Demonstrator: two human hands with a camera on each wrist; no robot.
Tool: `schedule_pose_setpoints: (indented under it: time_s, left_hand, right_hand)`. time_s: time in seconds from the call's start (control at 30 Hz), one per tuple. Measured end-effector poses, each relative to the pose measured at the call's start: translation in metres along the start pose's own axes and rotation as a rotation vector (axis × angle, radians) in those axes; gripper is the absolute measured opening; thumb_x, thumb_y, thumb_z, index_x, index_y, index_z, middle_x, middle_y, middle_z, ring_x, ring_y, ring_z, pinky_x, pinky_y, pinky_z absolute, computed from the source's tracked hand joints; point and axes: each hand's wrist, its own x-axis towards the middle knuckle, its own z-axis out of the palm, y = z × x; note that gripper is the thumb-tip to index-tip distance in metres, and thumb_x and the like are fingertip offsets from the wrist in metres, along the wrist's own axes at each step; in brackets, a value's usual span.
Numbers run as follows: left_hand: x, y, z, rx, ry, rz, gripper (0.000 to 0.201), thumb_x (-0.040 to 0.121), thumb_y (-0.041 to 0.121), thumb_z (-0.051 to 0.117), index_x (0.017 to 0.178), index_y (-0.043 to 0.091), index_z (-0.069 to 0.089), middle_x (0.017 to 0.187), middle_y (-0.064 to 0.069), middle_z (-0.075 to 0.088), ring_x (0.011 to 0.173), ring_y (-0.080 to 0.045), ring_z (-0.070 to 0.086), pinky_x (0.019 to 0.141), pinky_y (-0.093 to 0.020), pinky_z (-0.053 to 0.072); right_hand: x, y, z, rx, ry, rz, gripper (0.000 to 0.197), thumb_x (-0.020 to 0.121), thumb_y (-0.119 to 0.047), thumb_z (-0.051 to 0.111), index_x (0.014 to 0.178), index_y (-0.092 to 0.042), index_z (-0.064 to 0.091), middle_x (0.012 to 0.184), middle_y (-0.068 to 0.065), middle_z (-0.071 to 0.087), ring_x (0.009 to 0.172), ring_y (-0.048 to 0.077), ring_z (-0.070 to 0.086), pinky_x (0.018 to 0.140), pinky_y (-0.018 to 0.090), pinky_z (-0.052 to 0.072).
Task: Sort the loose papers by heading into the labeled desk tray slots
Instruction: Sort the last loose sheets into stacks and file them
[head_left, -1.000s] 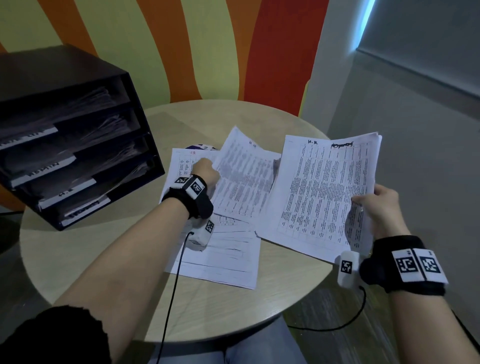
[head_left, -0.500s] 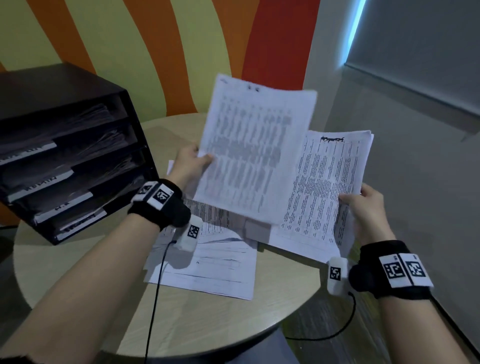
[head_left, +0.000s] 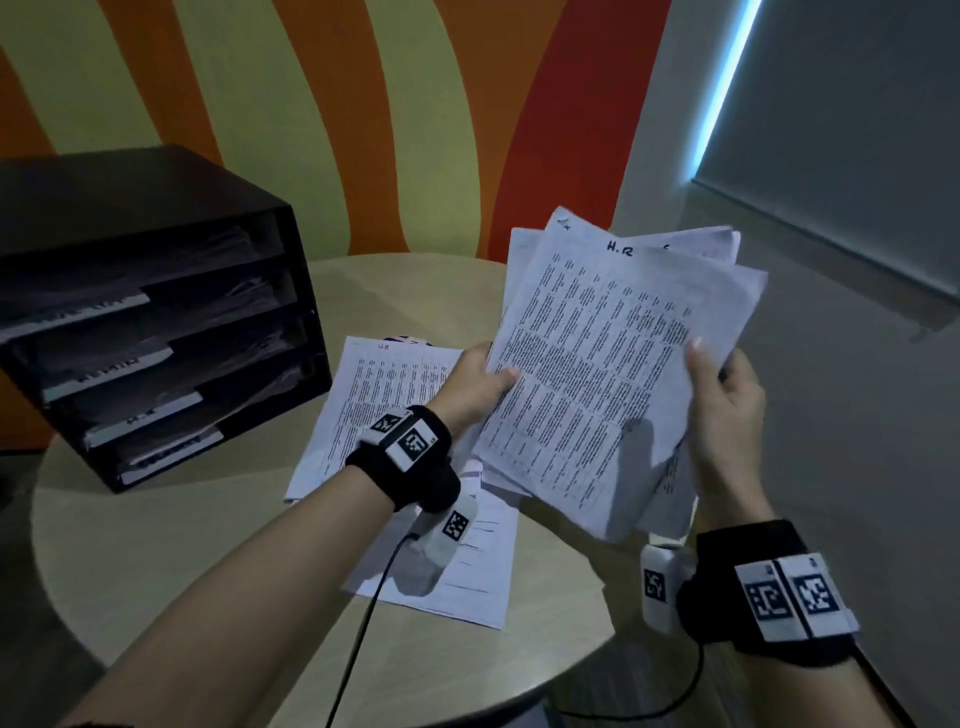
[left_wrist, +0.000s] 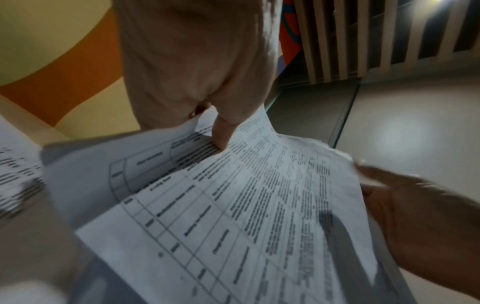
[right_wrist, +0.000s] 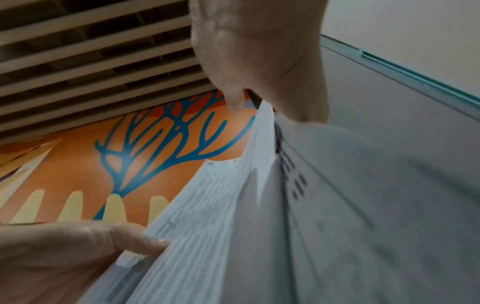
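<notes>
**Both hands on held sheaf of "H.R" papers, above table**

Held sheaf: several printed sheets, fanned unevenly, lifted clear of the round table, tilted toward the person. Top sheet carries handwritten "H.R" at its upper edge; body is dense tabular print, not legible.

Left hand: grips the sheaf's left edge, thumb on the front face, fingers behind. Left wrist view confirms the thumb pressed down on the printed sheet.

Right hand: pinches the sheaf's right edge, thumb in front, fingers curled behind. Right wrist view shows sheet edges caught between thumb and fingers; print blurred.

Loose papers on table: a further pile lies flat near the table's middle, partly under the left forearm. Uppermost visible sheet marked "HR" in red at top. Lower sheets stick out toward the near edge.

Desk tray: black unit w/ four stacked slots, at the table's left, well apart from the held sheaf. Each slot has papers inside and a white label strip on its front lip; label text unreadable.

Other: black wrist bands w/ square coded markers on both wrists; a cable runs from the left unit. Wall behind has orange, yellow and red stripes.
</notes>
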Motion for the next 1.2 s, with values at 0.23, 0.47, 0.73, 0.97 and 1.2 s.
schedule_pose_setpoints:
  time_s: [0.23, 0.47, 0.73, 0.97, 1.2]
  left_hand:
    - [-0.006, 0.059, 0.006, -0.053, 0.096, 0.273, 0.017, 0.098, 0.009, 0.052, 0.115, 0.013, 0.052, 0.093, 0.009, 0.061, 0.084, 0.000, 0.059, 0.072, -0.007, 0.049]
    - [-0.015, 0.064, -0.048, -0.208, 0.141, 0.276, 0.025, 0.080, 0.010, 0.075, 0.103, 0.015, 0.067, 0.096, 0.004, 0.073, 0.092, -0.007, 0.069, 0.081, -0.021, 0.055]
    - [-0.027, 0.060, -0.071, 0.035, 0.245, 0.382, 0.025, 0.088, 0.017, 0.068, 0.068, 0.004, 0.062, 0.071, 0.001, 0.063, 0.065, -0.008, 0.058, 0.066, -0.027, 0.048]
    - [-0.040, 0.115, -0.092, 0.590, 0.188, 0.740, 0.052, 0.095, 0.013, 0.059, 0.055, 0.045, 0.049, 0.048, 0.016, 0.040, 0.048, -0.001, 0.029, 0.052, -0.029, 0.020]
    - [-0.072, 0.079, -0.153, 0.607, 0.516, 0.407, 0.074, 0.081, 0.032, 0.077, 0.144, 0.019, 0.039, 0.144, -0.005, 0.045, 0.134, -0.022, 0.039, 0.112, -0.042, 0.032]
  right_hand:
    - [0.026, -0.049, 0.004, -0.128, 0.036, -0.301, 0.043, 0.087, 0.008, 0.043, 0.129, -0.001, 0.049, 0.104, -0.009, 0.060, 0.090, -0.012, 0.056, 0.084, 0.008, 0.044]
    - [0.025, -0.037, 0.030, 0.044, -0.159, -0.166, 0.039, 0.087, 0.003, 0.059, 0.120, -0.014, 0.046, 0.112, 0.005, 0.065, 0.104, 0.015, 0.064, 0.094, 0.039, 0.052]
    - [0.019, -0.053, 0.045, -0.243, -0.095, -0.274, 0.084, 0.073, -0.010, 0.074, 0.143, -0.018, 0.027, 0.141, 0.003, 0.039, 0.130, 0.015, 0.041, 0.112, 0.042, 0.036]
    - [0.009, -0.106, 0.078, -0.643, -0.417, -0.511, 0.058, 0.069, -0.020, 0.075, 0.122, -0.031, 0.058, 0.113, -0.011, 0.060, 0.116, 0.010, 0.050, 0.112, 0.055, 0.022]
    - [-0.002, -0.073, 0.110, -0.185, -0.541, -0.251, 0.018, 0.079, 0.004, 0.052, 0.065, -0.006, 0.056, 0.065, 0.000, 0.046, 0.063, 0.010, 0.039, 0.056, 0.027, 0.033]
